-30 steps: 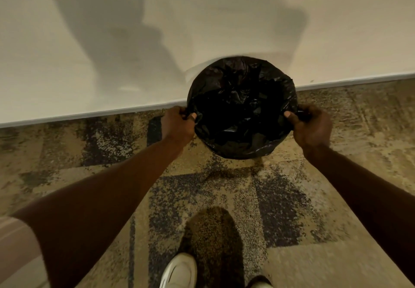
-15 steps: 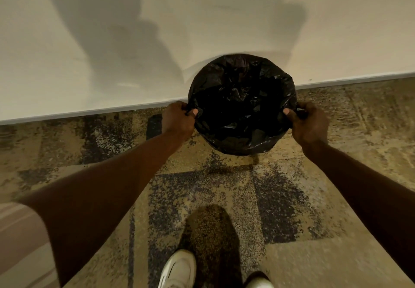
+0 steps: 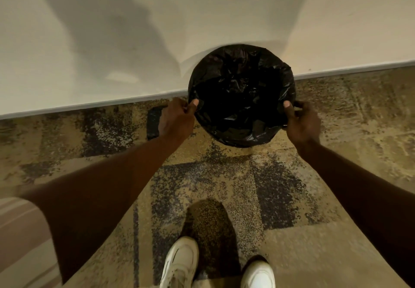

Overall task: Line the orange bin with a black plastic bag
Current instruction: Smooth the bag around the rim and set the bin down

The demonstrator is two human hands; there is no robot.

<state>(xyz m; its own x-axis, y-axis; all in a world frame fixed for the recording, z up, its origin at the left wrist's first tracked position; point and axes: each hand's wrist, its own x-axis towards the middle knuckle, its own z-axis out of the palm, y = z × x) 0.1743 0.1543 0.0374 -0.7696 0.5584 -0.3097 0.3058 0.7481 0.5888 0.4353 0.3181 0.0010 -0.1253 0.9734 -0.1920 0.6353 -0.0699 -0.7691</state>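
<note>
- Head view: the black plastic bag [image 3: 241, 94] sits between the two hands, its rim spread into a round, crumpled opening that covers what stands beneath it; no orange bin surface shows.
- The left hand [image 3: 176, 119] is closed on the bag's left edge, thumb lying on top of the plastic and fingers curled under it.
- The right hand [image 3: 303, 122] pinches the bag's right edge the same way, thumb on top, fingers wrapped below.
- Just beyond both hands, the bag's far side meets the pale wall [image 3: 112, 40] and its baseboard.
- Under and nearer than the hands lies patterned carpet [image 3: 224, 175] in tan and dark patches.
- Well back from the hands, at the bottom edge, two white shoes [image 3: 179, 263] stand on the carpet.
- A striped sleeve [image 3: 20, 231] shows at the lower left, behind the left forearm.
</note>
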